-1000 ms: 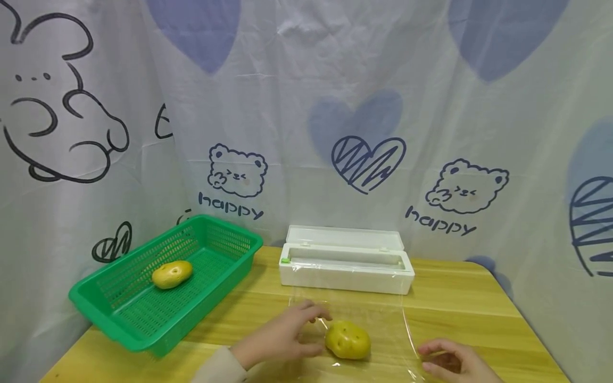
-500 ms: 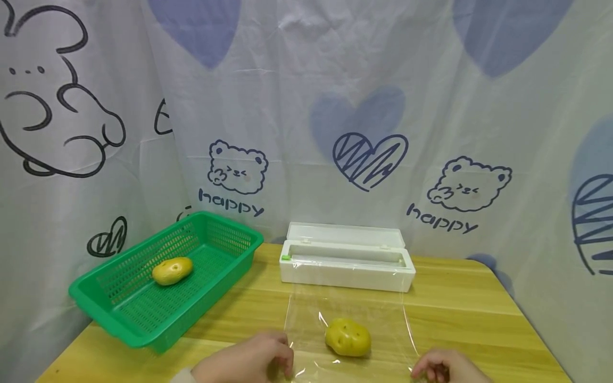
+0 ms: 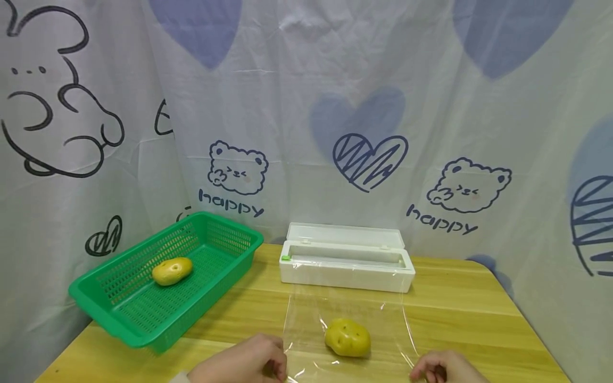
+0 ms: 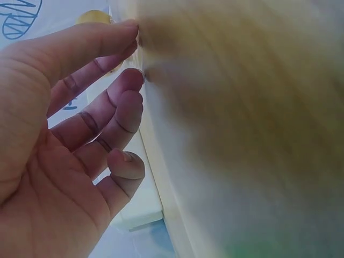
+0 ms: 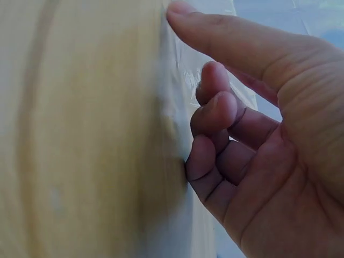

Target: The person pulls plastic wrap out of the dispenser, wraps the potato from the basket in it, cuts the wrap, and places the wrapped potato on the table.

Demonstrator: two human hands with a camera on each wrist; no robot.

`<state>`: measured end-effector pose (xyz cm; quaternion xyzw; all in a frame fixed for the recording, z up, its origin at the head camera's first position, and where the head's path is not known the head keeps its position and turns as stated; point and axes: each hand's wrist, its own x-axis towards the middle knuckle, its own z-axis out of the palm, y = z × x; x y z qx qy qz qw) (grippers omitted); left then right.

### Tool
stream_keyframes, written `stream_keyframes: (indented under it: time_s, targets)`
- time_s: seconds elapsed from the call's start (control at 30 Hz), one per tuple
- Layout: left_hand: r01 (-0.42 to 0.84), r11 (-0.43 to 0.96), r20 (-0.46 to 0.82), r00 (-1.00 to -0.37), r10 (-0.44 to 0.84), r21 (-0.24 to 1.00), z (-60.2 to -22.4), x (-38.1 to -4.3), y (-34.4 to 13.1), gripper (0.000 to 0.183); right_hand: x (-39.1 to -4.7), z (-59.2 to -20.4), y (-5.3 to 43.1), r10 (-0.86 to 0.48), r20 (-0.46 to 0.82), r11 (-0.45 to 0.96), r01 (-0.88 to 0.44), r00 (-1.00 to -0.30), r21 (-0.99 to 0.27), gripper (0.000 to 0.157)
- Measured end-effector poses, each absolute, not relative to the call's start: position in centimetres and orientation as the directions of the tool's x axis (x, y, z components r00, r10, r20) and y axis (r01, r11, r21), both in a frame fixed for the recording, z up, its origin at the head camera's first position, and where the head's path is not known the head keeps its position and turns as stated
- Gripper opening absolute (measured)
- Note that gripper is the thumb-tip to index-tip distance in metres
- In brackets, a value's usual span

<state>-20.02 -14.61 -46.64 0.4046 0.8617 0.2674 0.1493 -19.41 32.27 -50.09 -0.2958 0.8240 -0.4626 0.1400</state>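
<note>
A yellow potato (image 3: 348, 338) lies on a sheet of clear cling film (image 3: 308, 324), which runs toward me from a white dispenser box (image 3: 347, 279) with its lid up. At the film's near left corner, my left hand (image 3: 241, 363) pinches the edge; thumb and index fingertips come together low over the table in the left wrist view. My right hand (image 3: 449, 367) pinches the near right corner, its other fingers curled in the right wrist view. Glossy creases of film show beside those fingers. The film's front edge falls below the head view.
On the left stands a green plastic basket (image 3: 193, 322) holding another potato (image 3: 172, 271). Behind the wooden table (image 3: 469, 314) hangs a white printed curtain (image 3: 297, 175). The table's right edge slopes away beyond my right hand.
My left hand has left the potato's side and come back to the film's left corner. The right hand has closed in leftward onto the film's right corner. The potato stays in place.
</note>
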Motion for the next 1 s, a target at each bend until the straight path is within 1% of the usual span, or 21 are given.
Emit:
stream_keyframes:
  time_s: [0.1,0.17,0.33,0.47,0.6,0.8,0.87,1.0]
  targets:
    - [0.626,0.524,-0.023,-0.629,0.777,0.577,-46.9,-20.0,-14.8,0.009,-19.4,-50.2,32.4,-0.626,0.055,0.397,-0.379,-0.778,-0.836,0.012]
    - [0.638,0.521,-0.006,-0.629,0.777,0.567,-47.0,-20.1,-14.9,0.01,-19.4,-50.2,32.4,-0.624,0.046,0.402,-0.371,-0.78,-0.837,0.013]
    - [0.666,0.517,0.025,-0.626,0.78,0.538,-47.1,-20.1,-15.1,0.011,-19.3,-50.0,32.6,-0.602,-0.004,0.42,-0.313,-0.799,-0.852,0.008]
    - [0.705,0.505,0.064,-0.611,0.789,0.498,-47.2,-20.1,-15.2,0.012,-19.1,-49.8,32.4,-0.576,-0.027,0.442,-0.283,-0.817,-0.851,0.005]
    - [0.725,0.497,0.088,-0.602,0.794,0.477,-47.0,-20.2,-15.2,0.011,-19.0,-49.7,32.3,-0.566,-0.023,0.453,-0.288,-0.824,-0.844,0.003]
    - [0.693,0.513,0.077,-0.629,0.774,0.506,-46.4,-20.1,-15.4,0.01,-18.9,-49.8,32.4,-0.562,0.037,0.448,-0.342,-0.826,-0.826,0.004]
    - [0.688,0.514,0.082,-0.635,0.768,0.513,-46.1,-20.1,-15.5,0.01,-18.9,-49.6,32.4,-0.541,0.002,0.468,-0.303,-0.841,-0.83,0.003]
    - [0.698,0.511,0.122,-0.642,0.757,0.502,-45.6,-20.2,-15.6,0.013,-18.8,-49.0,32.5,-0.506,-0.067,0.511,-0.236,-0.86,-0.827,0.01]
